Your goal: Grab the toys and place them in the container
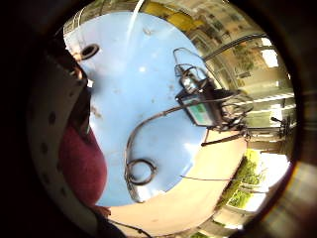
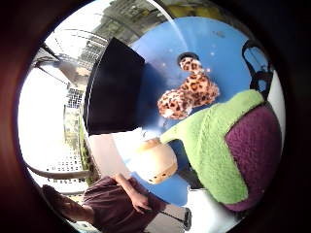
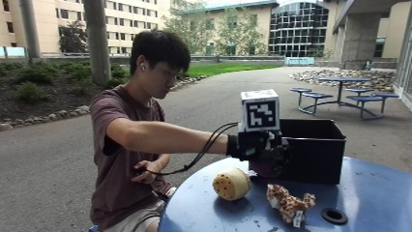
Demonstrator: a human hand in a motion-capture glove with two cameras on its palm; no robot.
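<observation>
My gloved right hand [image 3: 252,144] grips a purple plush toy with a green top [image 3: 267,165], holding it above the blue table [image 3: 367,193] right beside the near wall of the black container [image 3: 315,152]. The same toy [image 2: 255,150] fills much of the thumb side palm view, and its purple side [image 1: 81,166] shows in the little finger side view. A round yellow toy [image 3: 231,183] lies on the table below the hand. A leopard-print plush [image 3: 288,203] lies to its right. Both also show in the thumb side view: yellow toy [image 2: 155,162], leopard plush [image 2: 189,92], container [image 2: 114,87].
A round hole [image 3: 334,216] sits in the tabletop near the leopard plush. A small device with cables [image 1: 200,106] and a coiled cable [image 1: 141,171] lie on the table. The person's bare hand [image 3: 149,173] stays by their lap.
</observation>
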